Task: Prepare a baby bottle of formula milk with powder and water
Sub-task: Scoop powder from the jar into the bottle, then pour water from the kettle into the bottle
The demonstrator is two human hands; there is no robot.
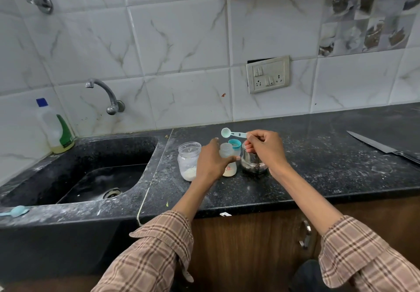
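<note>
Head view shows us at a black granite counter point(295, 178) beside a sink point(91, 171). Our left hand point(212, 162) wraps its fingers around the open baby bottle point(227, 155), which stands upright on the counter with a pale layer at its base. Our right hand point(266, 148) pinches the handle end of a light blue measuring scoop point(231, 133), with the bowl raised just above and behind the bottle mouth; the bowl appears empty, though we cannot confirm this. A clear jar point(188, 161) holding a small amount of white powder stands just left of the bottle, a steel cup point(253, 163) stands just right of it, partly hidden by the right hand, and the teal bottle collar point(234, 144) sits behind. We judge the step in hand to be dosing powder. To do it well, we keep the bottle steady and vertical with the left hand, bring the scoop to the jar without tilting, level each measure, and tip it squarely over the narrow mouth so no powder falls on the counter. A knife point(381, 147) lies well apart to the right, and a second blue scoop point(16, 211) rests on the sink's near edge; neither needs handling.
</note>
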